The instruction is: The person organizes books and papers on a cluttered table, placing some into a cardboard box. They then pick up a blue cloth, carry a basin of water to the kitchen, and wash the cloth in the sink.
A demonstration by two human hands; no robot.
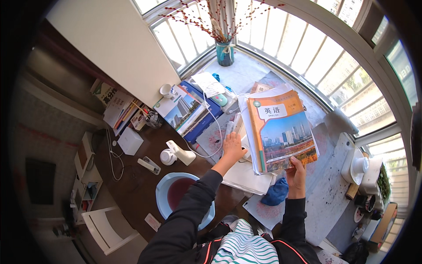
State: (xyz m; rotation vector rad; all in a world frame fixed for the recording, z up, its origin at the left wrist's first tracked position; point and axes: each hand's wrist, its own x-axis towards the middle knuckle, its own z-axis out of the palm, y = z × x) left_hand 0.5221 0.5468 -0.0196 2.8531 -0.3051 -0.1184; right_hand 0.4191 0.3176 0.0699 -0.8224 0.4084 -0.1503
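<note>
My right hand (295, 171) grips the lower edge of an English textbook (286, 135) with an orange cover and a city picture; papers or books lie beneath it. Left of the textbook, my left hand (233, 148) reaches over papers and small things, its fingers spread; whether it touches them I cannot tell. White papers (247, 180) lie just below my left hand. A crumpled blue cloth (276, 192) is beside my right wrist. Farther left, a mathematics textbook (179, 107) lies on a stack with a blue folder (204, 127).
A light blue basin (161, 194) of reddish liquid stands near my left forearm. Beyond it are a white desk lamp (181, 153), a stapler (150, 165) and a white box (130, 141). A blue glass vase (225, 54) stands in the window corner; a white cable crosses the books.
</note>
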